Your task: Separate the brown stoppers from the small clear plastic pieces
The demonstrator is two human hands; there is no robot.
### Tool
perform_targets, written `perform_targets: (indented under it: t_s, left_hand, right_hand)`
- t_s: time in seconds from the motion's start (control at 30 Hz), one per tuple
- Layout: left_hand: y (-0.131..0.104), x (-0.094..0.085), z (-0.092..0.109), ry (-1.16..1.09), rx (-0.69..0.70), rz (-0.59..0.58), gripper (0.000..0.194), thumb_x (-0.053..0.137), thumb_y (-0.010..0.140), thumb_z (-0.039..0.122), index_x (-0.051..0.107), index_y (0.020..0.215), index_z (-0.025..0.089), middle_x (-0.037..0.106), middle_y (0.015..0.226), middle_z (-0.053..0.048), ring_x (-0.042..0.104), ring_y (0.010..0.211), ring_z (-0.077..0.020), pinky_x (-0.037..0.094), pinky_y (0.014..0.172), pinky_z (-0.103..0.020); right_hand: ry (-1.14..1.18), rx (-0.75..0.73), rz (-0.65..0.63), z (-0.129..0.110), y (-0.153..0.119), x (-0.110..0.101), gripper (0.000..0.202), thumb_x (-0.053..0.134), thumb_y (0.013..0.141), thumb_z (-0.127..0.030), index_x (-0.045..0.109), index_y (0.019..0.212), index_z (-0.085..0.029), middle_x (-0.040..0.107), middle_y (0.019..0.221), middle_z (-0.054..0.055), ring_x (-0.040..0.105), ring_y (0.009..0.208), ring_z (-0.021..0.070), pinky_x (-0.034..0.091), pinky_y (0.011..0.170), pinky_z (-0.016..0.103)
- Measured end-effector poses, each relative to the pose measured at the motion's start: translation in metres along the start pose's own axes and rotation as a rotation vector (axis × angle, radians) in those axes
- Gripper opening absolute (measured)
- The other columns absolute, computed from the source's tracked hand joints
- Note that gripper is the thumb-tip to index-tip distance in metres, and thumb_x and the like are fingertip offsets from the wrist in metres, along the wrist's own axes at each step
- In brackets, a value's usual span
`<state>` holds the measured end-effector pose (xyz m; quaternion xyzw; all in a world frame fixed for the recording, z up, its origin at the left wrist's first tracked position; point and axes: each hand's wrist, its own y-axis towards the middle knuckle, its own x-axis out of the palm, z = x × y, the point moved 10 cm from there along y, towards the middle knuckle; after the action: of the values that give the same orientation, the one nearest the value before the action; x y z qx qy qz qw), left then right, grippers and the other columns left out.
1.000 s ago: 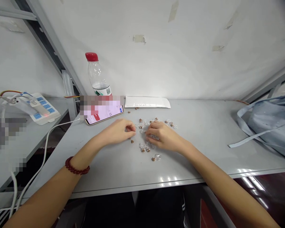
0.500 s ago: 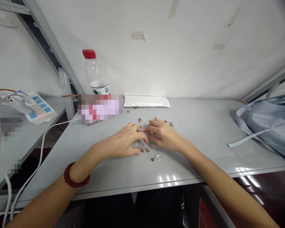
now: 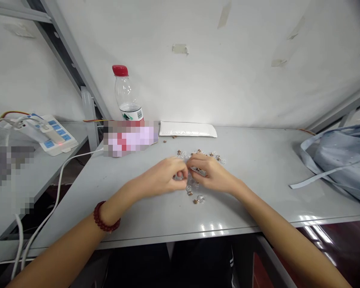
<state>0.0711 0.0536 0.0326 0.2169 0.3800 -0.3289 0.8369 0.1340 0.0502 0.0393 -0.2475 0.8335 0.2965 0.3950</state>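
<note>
Left fingers curl in among the corked bottles

The small corked glass bottles lie in a loose cluster at mid-table. Half a second ago two stood out side by side below the fingers; now only one shows there, its cork toward the near edge. Nearest that edge, a lone bottle lies on its side, its long axis running roughly left to right, cork leftward.

The left hand, spread before, has curled; clear glass shows inside its bend, though whether it is gripped I can't tell. The right hand arches over the cluster, its hold hidden. Their fingertips almost meet.

Beyond, a white packet lies along the wall. The grey table is open between the right hand and the blue bag, and along the front edge.
</note>
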Motion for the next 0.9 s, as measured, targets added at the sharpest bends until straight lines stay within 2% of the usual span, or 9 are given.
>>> perform_targets:
  t_s: [0.07,0.13,0.27,0.37,0.53,0.67,0.7,0.83,0.9]
  left_hand:
    - [0.000,-0.017,-0.004,-0.136,-0.049,0.126,0.006,0.057,0.075,0.022,0.061,0.076,0.017,0.055,0.071,0.002,0.049,0.066,-0.0111,0.039,0.062,-0.023]
    - [-0.001,-0.026,-0.009,-0.270,-0.104,0.196,0.007,0.056,0.076,0.022,0.061,0.077,0.016,0.057,0.067,0.003,0.049,0.063,-0.0099,0.040,0.059,-0.022]
    - [-0.001,-0.025,-0.011,-0.400,-0.124,0.216,0.007,0.057,0.077,0.021,0.062,0.075,0.016,0.060,0.063,0.003,0.050,0.060,-0.0085,0.041,0.059,-0.020]
    - [0.000,-0.023,-0.014,-0.410,-0.148,0.254,0.007,0.057,0.075,0.020,0.062,0.072,0.015,0.060,0.062,0.003,0.049,0.058,-0.0080,0.041,0.055,-0.020]
    - [-0.001,-0.025,-0.022,-0.444,-0.226,0.323,0.009,0.058,0.071,0.022,0.062,0.070,0.014,0.058,0.061,0.002,0.049,0.056,-0.0086,0.041,0.051,-0.019]
    - [-0.008,-0.042,-0.035,-0.416,-0.319,0.398,0.012,0.059,0.069,0.026,0.061,0.067,0.014,0.054,0.056,0.003,0.046,0.050,-0.0076,0.037,0.047,-0.019]
    - [-0.008,-0.044,-0.038,-0.376,-0.332,0.364,0.012,0.059,0.068,0.026,0.061,0.066,0.014,0.055,0.057,0.003,0.046,0.051,-0.0078,0.037,0.048,-0.019]
    - [-0.006,-0.015,-0.045,-0.152,-0.351,-0.074,0.011,0.056,0.068,0.022,0.065,0.070,0.017,0.057,0.057,0.003,0.049,0.053,-0.0099,0.034,0.048,-0.020]
    - [-0.009,-0.009,-0.047,-0.035,-0.353,-0.186,0.014,0.055,0.071,0.026,0.066,0.074,0.018,0.055,0.057,0.003,0.047,0.052,-0.0106,0.031,0.046,-0.022]
  right_hand:
    - [0.128,0.022,-0.013,-0.004,0.000,-0.001,0.019,0.052,0.076,-0.005,0.062,0.088,-0.017,0.063,0.085,0.003,0.054,0.081,0.0154,0.043,0.076,0.030]
    - [0.269,0.062,-0.021,-0.005,0.000,-0.001,0.012,0.058,0.078,-0.015,0.062,0.090,-0.018,0.064,0.085,0.002,0.056,0.078,0.0145,0.044,0.074,0.029]
    - [0.474,0.184,-0.048,0.003,-0.002,0.011,0.017,0.052,0.089,-0.029,0.062,0.085,-0.016,0.063,0.069,0.000,0.058,0.063,0.0115,0.044,0.060,0.024]
    - [0.399,0.170,-0.006,0.004,-0.001,0.008,0.022,0.050,0.089,-0.027,0.058,0.071,-0.016,0.054,0.058,-0.003,0.048,0.053,0.0084,0.037,0.052,0.022]
    - [0.164,0.049,0.092,-0.004,0.000,-0.008,0.026,0.052,0.084,-0.018,0.049,0.058,-0.017,0.041,0.054,-0.005,0.036,0.053,0.0081,0.030,0.052,0.023]
    - [0.049,-0.015,0.036,-0.007,0.000,-0.006,0.028,0.051,0.083,-0.017,0.049,0.055,-0.016,0.035,0.054,-0.005,0.031,0.052,0.0078,0.029,0.054,0.024]
    - [0.030,-0.022,0.006,-0.007,0.000,-0.003,0.027,0.051,0.084,-0.017,0.051,0.057,-0.016,0.035,0.054,-0.005,0.031,0.052,0.0078,0.029,0.055,0.024]
    - [-0.047,-0.028,-0.079,-0.005,-0.003,0.007,0.015,0.053,0.083,-0.021,0.066,0.078,-0.015,0.041,0.062,-0.003,0.036,0.055,0.0089,0.029,0.055,0.024]
    - [-0.105,-0.001,-0.115,-0.003,-0.004,0.012,0.017,0.053,0.082,-0.022,0.068,0.086,-0.015,0.043,0.066,-0.002,0.037,0.056,0.0093,0.028,0.054,0.024]
